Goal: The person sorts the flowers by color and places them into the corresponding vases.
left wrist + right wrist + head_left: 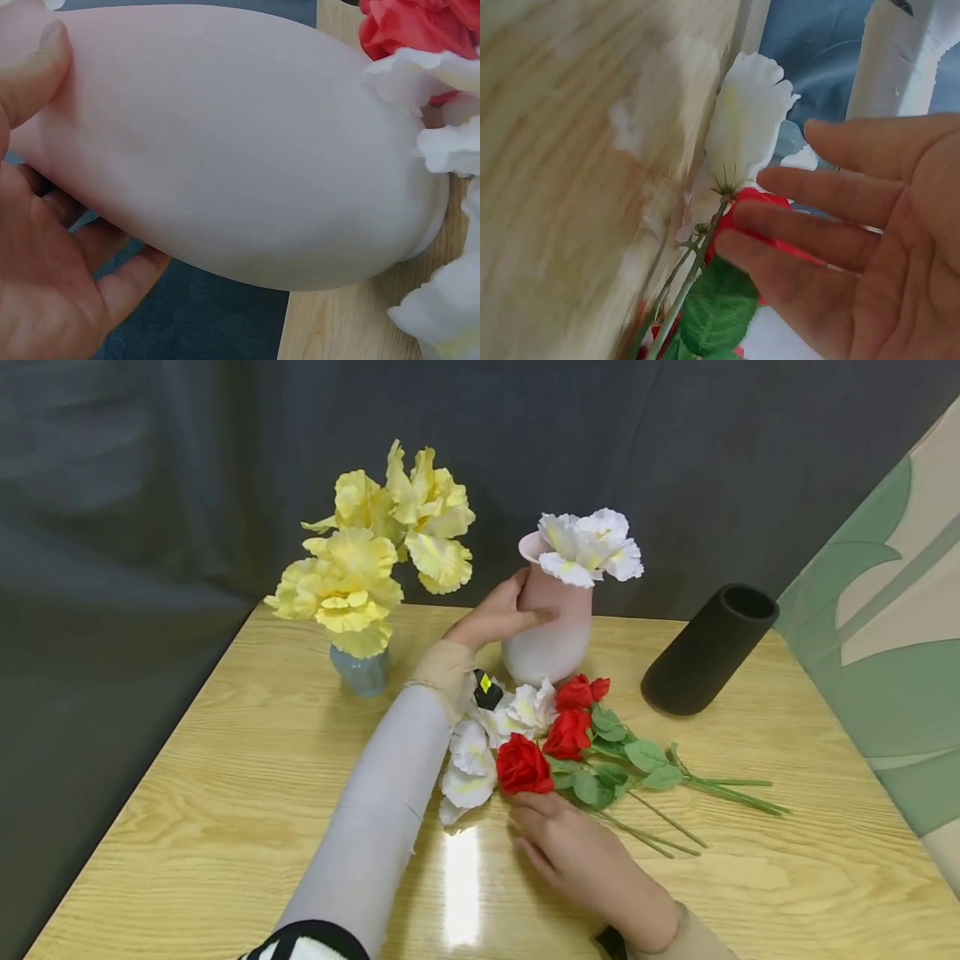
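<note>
My left hand (497, 617) holds the pink-and-white vase (553, 631) by its upper side, thumb across the front and fingers behind it. One white flower (592, 548) stands in its mouth. In the left wrist view, the vase wall (232, 150) fills much of the picture. My right hand (581, 856) is low over the table, fingers extended beside the nearest red rose (525, 764). The right wrist view shows those fingers straight, with a red petal and a green leaf (721, 306) behind them. Loose white flowers (471, 764) lie between the hands.
Yellow flowers (352, 581) fill a small blue-grey vase (362, 672) at the back left. A black vase (705, 652) is at the back right. Rose stems (738, 789) spread rightward over the wooden table (225, 802). A dark curtain (675, 468) hangs behind.
</note>
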{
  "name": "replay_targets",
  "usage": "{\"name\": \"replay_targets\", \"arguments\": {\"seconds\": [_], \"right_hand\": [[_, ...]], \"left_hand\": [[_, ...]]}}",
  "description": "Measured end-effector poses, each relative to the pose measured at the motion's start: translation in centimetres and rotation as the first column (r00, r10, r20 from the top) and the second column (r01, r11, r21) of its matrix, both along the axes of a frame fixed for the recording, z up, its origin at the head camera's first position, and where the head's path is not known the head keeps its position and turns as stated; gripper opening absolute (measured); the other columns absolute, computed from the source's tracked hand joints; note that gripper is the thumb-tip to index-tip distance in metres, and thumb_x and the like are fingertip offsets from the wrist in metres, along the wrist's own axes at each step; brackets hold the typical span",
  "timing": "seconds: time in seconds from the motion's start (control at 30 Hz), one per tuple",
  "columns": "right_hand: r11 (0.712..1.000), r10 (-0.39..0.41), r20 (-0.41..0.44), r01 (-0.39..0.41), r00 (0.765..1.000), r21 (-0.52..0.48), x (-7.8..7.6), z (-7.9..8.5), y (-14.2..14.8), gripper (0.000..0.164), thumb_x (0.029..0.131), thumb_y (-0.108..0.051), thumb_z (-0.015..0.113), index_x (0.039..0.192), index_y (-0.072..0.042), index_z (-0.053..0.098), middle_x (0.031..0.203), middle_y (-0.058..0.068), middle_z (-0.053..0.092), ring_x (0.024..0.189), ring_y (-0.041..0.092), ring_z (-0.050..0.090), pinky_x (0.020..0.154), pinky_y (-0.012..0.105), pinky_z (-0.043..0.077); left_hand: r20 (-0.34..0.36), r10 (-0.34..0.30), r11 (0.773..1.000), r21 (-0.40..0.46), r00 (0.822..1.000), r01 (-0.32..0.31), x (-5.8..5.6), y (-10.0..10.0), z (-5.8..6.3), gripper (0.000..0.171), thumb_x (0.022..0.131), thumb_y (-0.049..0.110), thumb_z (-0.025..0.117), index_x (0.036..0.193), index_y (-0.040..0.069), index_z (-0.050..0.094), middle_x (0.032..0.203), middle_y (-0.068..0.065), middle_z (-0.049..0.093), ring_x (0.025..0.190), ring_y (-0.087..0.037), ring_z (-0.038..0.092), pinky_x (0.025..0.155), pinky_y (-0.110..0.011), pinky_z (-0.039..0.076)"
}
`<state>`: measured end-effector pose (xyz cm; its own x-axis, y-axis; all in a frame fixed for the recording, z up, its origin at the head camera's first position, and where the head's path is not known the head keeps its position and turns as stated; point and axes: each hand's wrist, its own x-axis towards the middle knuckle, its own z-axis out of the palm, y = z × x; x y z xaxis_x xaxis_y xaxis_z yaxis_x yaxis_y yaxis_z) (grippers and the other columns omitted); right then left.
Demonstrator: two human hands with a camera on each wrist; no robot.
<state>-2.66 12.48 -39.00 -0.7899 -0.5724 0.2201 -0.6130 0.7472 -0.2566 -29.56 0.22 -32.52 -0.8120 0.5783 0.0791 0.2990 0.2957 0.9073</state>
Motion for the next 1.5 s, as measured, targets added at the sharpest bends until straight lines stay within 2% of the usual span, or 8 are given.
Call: {"name": "replay_targets", "arguments": {"seconds": [0.17, 0.37, 0.53, 0.67, 0.9, 1.1, 1.27, 1.5], "right_hand": [[0.997, -0.077, -0.018, 0.077, 0.997, 0.009, -0.5, 0.1, -0.4, 0.029, 0.088, -0.014, 0.072, 0.115, -0.002, 0.070, 0.123, 0.012, 0.068, 0.112, 0.028, 0.063, 0.094, 0.040, 0.056], [0.991, -0.132, 0.055, 0.132, 0.990, -0.003, -2.3, 0.0, -1.2, 0.027, 0.089, -0.013, 0.071, 0.112, 0.001, 0.070, 0.108, 0.012, 0.072, 0.100, 0.029, 0.067, 0.089, 0.042, 0.056], [0.979, -0.199, 0.122, 0.202, 0.972, -0.011, -3.9, 0.0, -2.4, 0.004, 0.088, -0.008, 0.069, 0.089, -0.005, 0.070, 0.084, 0.006, 0.070, 0.083, 0.028, 0.068, 0.075, 0.042, 0.056], [0.968, -0.245, 0.155, 0.250, 0.957, -0.009, -4.5, -0.4, -2.7, 0.018, 0.087, -0.007, 0.070, 0.071, -0.012, 0.063, 0.069, 0.000, 0.062, 0.071, 0.025, 0.065, 0.062, 0.039, 0.052], [0.955, -0.293, 0.162, 0.298, 0.942, -0.008, -4.8, -1.0, -2.9, 0.024, 0.087, -0.012, 0.074, 0.067, -0.016, 0.061, 0.064, -0.003, 0.057, 0.065, 0.022, 0.062, 0.055, 0.035, 0.047], [0.956, -0.284, 0.177, 0.292, 0.942, -0.019, -4.5, -1.0, -2.5, 0.012, 0.087, -0.017, 0.075, 0.076, -0.017, 0.070, 0.072, -0.004, 0.068, 0.074, 0.023, 0.068, 0.061, 0.036, 0.051], [0.966, -0.241, 0.184, 0.253, 0.953, -0.048, -4.0, -0.8, -1.9, 0.007, 0.087, -0.015, 0.074, 0.081, -0.018, 0.074, 0.079, -0.005, 0.072, 0.077, 0.018, 0.070, 0.064, 0.034, 0.053], [0.970, -0.207, 0.180, 0.225, 0.962, -0.090, -3.0, 0.2, -0.9, 0.005, 0.087, -0.012, 0.074, 0.084, -0.016, 0.075, 0.080, -0.006, 0.073, 0.077, 0.014, 0.070, 0.067, 0.029, 0.054]], "left_hand": [[0.004, 0.018, 1.000, -0.019, 1.000, -0.018, 0.1, -0.2, 0.3, 0.087, 0.091, 0.026, 0.072, 0.158, 0.006, 0.019, 0.161, -0.009, 0.032, 0.146, -0.022, 0.034, 0.121, -0.037, 0.031], [0.001, 0.005, 1.000, -0.019, 1.000, -0.005, 0.1, -0.1, 0.7, 0.088, 0.091, 0.027, 0.071, 0.158, 0.006, 0.018, 0.161, -0.009, 0.031, 0.147, -0.022, 0.033, 0.121, -0.037, 0.031], [-0.006, 0.000, 1.000, -0.011, 1.000, 0.000, 0.0, 0.0, 0.7, 0.087, 0.092, 0.026, 0.070, 0.158, 0.007, 0.017, 0.162, -0.009, 0.029, 0.148, -0.021, 0.032, 0.122, -0.035, 0.029], [0.008, -0.010, 1.000, -0.008, 1.000, 0.011, 0.0, 0.1, 0.2, 0.090, 0.093, 0.026, 0.070, 0.159, 0.007, 0.012, 0.164, -0.007, 0.024, 0.150, -0.020, 0.027, 0.124, -0.036, 0.025], [0.004, -0.022, 1.000, -0.007, 1.000, 0.022, 0.0, 0.1, 0.0, 0.092, 0.093, 0.027, 0.070, 0.160, 0.008, 0.011, 0.165, -0.006, 0.022, 0.151, -0.019, 0.025, 0.124, -0.036, 0.025], [0.024, -0.022, 1.000, 0.005, 0.999, 0.022, 0.2, 0.1, -0.2, 0.090, 0.094, 0.025, 0.069, 0.160, 0.008, 0.010, 0.165, -0.006, 0.023, 0.151, -0.019, 0.026, 0.124, -0.037, 0.025], [0.000, -0.024, 1.000, 0.010, 1.000, 0.024, 0.1, 0.1, -0.4, 0.090, 0.093, 0.023, 0.070, 0.160, 0.008, 0.011, 0.165, -0.007, 0.023, 0.151, -0.019, 0.026, 0.124, -0.036, 0.026], [-0.009, -0.027, 0.999, 0.026, 1.000, 0.027, 0.1, 0.1, -0.2, 0.088, 0.092, 0.023, 0.071, 0.159, 0.007, 0.015, 0.163, -0.008, 0.028, 0.149, -0.020, 0.030, 0.122, -0.035, 0.028]]}}
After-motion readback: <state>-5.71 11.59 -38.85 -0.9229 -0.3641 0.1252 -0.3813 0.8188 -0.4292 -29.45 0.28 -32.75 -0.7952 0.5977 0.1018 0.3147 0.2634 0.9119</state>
